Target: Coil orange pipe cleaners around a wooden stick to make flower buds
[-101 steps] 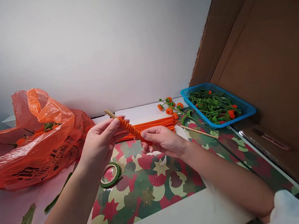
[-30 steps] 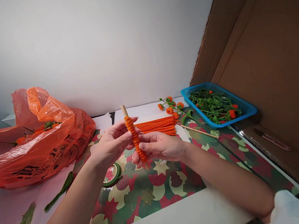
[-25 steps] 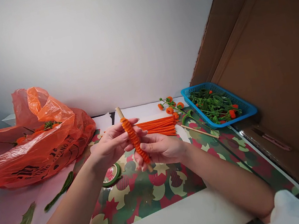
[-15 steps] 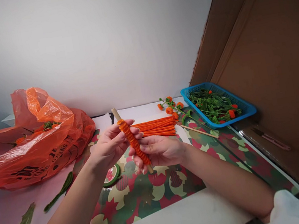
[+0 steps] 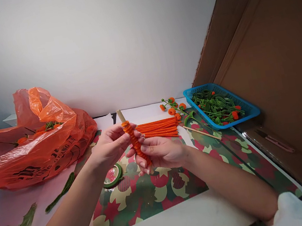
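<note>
A pale wooden stick [image 5: 121, 116] with an orange pipe cleaner [image 5: 137, 143] coiled around it is held at a tilt over the patterned mat. My left hand [image 5: 112, 143] grips the upper part of the coil between thumb and fingers. Lower down, my right hand [image 5: 163, 151] pinches the coil near the stick's bottom end. Behind the hands lies a bundle of straight orange pipe cleaners [image 5: 159, 128]. Below my left wrist rests a roll of green tape [image 5: 114, 175], partly covered by the forearm.
An orange plastic bag [image 5: 58, 152] with flowers inside stands at left, near green pipe-cleaner pieces [image 5: 61, 193]. Orange flowers [image 5: 172, 111] lie at the back, beside a blue basket [image 5: 251, 111] of green stems. A thin stick [image 5: 203, 132] and a utility knife [image 5: 279, 143] are on the right.
The stick has turned slightly more upright and its top has shifted a little right. The coil now reaches nearer the stick's lower end. Both hands keep their hold.
</note>
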### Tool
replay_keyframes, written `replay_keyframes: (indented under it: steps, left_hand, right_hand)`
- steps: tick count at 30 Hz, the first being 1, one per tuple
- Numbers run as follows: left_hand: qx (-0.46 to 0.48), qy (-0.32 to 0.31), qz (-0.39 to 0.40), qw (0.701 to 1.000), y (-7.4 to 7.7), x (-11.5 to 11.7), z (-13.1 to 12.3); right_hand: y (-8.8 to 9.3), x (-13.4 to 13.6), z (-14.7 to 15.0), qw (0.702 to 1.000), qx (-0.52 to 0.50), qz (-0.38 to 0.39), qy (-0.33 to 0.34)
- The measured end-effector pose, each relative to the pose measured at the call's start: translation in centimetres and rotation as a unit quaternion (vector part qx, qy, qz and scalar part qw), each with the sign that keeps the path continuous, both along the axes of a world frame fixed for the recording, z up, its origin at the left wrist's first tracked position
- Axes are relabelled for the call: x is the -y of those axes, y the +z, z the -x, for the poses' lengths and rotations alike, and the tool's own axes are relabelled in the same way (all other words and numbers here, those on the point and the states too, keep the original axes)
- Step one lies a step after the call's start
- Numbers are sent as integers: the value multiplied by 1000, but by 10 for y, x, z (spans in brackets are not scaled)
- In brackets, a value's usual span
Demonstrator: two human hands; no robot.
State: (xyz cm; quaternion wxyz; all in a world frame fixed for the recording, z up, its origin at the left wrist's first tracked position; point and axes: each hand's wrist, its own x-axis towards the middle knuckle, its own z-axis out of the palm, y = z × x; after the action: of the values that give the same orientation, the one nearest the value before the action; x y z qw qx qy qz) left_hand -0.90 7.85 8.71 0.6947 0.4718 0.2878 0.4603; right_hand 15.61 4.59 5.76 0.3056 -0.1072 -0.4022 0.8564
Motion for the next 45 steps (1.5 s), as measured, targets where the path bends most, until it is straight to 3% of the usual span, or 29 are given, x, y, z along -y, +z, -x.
replay_keyframes:
  steps: [7, 14, 18, 23, 28, 31, 35, 45]
  left_hand:
    - [-19, 13, -39, 999, -6, -7, 2]
    - [-47, 16, -85, 995, -7, -10, 5]
    - [-58, 58, -80, 993, -8, -9, 3]
    - [-65, 87, -82, 991, -8, -6, -2]
    - [-56, 126, -96, 986, -12, 0, -10]
    - [-60, 148, -91, 983, -15, 1, -13]
    - [-63, 121, -82, 987, -16, 0, -13]
    - [31, 29, -44, 998, -10, -2, -11]
  right_hand:
    - [-2, -1, 2, 996, 42, -68, -45]
    - [-6, 1, 8, 967, 116, -165, -157]
    - [-6, 6, 10, 903, 213, -260, -267]
    - [-3, 9, 8, 811, 314, -368, -330]
    - [-7, 9, 10, 751, 354, -404, -384]
    - [-8, 9, 10, 730, 376, -408, -400]
    - [-4, 10, 10, 755, 374, -376, -386]
    - [-7, 3, 11, 915, 231, -165, -286]
